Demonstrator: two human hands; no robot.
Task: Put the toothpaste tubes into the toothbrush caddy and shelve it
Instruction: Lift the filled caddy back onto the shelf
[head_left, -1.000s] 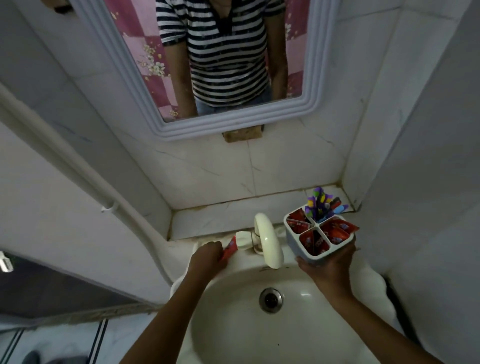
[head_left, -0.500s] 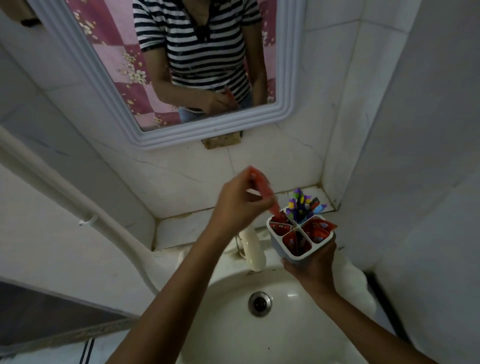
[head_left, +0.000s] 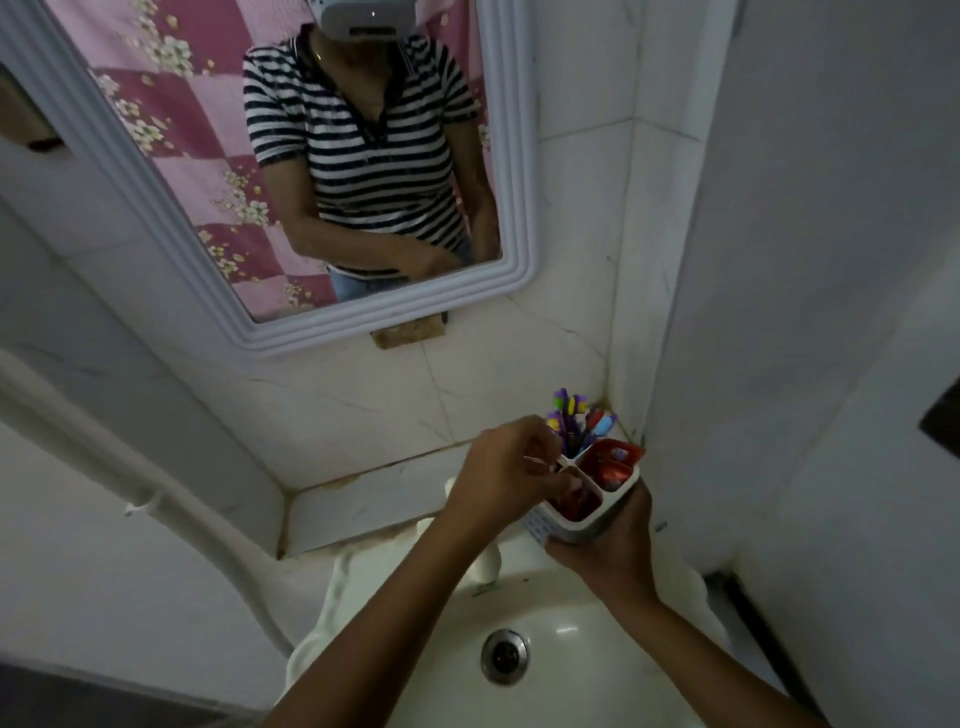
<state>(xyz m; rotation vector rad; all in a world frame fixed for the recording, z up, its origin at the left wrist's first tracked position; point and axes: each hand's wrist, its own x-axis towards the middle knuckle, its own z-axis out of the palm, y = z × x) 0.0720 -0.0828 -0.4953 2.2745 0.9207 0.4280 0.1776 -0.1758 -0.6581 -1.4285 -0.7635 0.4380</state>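
My right hand (head_left: 613, 551) holds the white four-part toothbrush caddy (head_left: 582, 527) from below, above the sink's back edge. Coloured toothbrushes (head_left: 574, 421) stand in its far compartment. Red toothpaste tubes (head_left: 613, 467) fill the right compartment, and more red shows in the near one. My left hand (head_left: 506, 467) is over the caddy's left compartment, fingers pinched on a red toothpaste tube (head_left: 571, 484) that is mostly down inside and largely hidden by the hand.
A white sink (head_left: 571, 670) with a metal drain (head_left: 504, 656) lies below. The cream tap (head_left: 485, 564) is partly hidden by my left forearm. A tiled ledge (head_left: 363, 499) runs behind the sink under a framed mirror (head_left: 363, 322). A white pipe (head_left: 156, 499) slants at left.
My left hand picked the red tube off the sink's rim, carried it up and right, and lowered it into the caddy's left compartment. The caddy stayed in my right hand.
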